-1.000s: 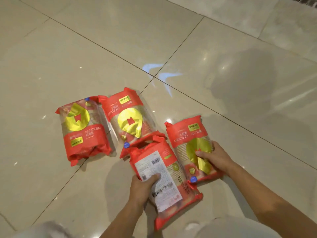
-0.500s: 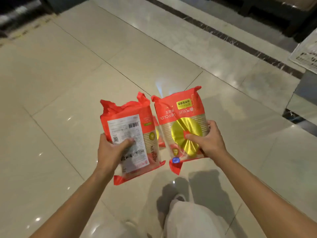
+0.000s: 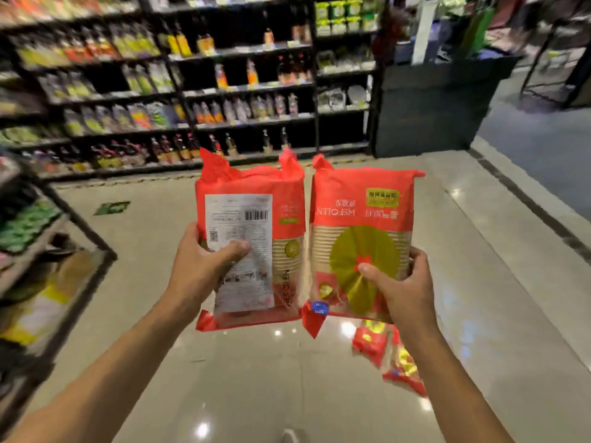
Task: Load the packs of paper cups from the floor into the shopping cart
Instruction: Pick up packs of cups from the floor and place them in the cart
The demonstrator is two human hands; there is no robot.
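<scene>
I hold two red packs of paper cups up at chest height, side by side. My left hand (image 3: 200,270) grips the left pack (image 3: 256,219), whose white barcode label faces me. My right hand (image 3: 403,292) grips the right pack (image 3: 361,219), with its gold disc and upside-down lettering facing me. Below my right hand, more red packs (image 3: 393,356) lie on the tiled floor, partly hidden by my wrist. No shopping cart is in view.
Dark store shelving (image 3: 192,91) full of bottles and packets runs across the back. A low shelf unit (image 3: 48,266) with goods juts in at the left. A dark counter (image 3: 435,107) stands at the back right. Glossy floor tiles (image 3: 256,378) stretch ahead.
I have lifted both packs higher and my view has swung up from the floor to the store aisle. The packs left on the floor now sit lower right.
</scene>
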